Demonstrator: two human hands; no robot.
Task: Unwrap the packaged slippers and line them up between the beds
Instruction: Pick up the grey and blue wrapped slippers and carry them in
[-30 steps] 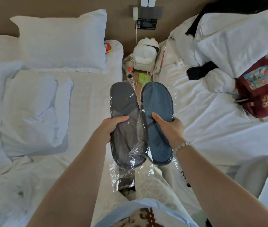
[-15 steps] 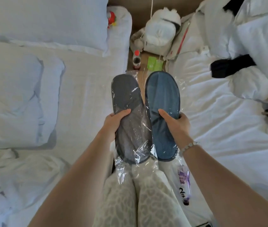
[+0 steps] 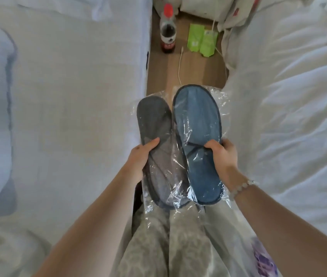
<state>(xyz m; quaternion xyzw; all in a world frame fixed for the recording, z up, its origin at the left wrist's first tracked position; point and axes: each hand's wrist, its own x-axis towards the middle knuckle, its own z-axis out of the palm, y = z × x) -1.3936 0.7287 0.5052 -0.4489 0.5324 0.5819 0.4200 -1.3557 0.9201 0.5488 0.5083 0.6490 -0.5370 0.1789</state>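
Two beds fill the sides of the view: the left bed (image 3: 68, 108) with smooth white sheets and the right bed (image 3: 290, 120) with a rumpled white duvet. Between them runs a narrow strip of wooden floor (image 3: 164, 76). Held up over that gap, above the person's patterned trousers (image 3: 170, 242), are two packaged slippers, side by side and overlapping at their inner edges, each in clear, crinkled plastic wrap (image 3: 178, 196). The blue slipper (image 3: 198, 126) sits slightly higher than the grey slipper (image 3: 154, 124). The left hand (image 3: 140, 156) grips the grey slipper at its outer edge, thumb pressed on top; the right hand (image 3: 223, 154) clasps the blue one likewise. Farther up the floor stand a dark bottle (image 3: 167, 37) with a red cap and two green packets (image 3: 201, 38), with a thin white cable (image 3: 180, 66) trailing nearby. A pale bead bracelet (image 3: 240, 187) circles the right wrist, possibly pearls.
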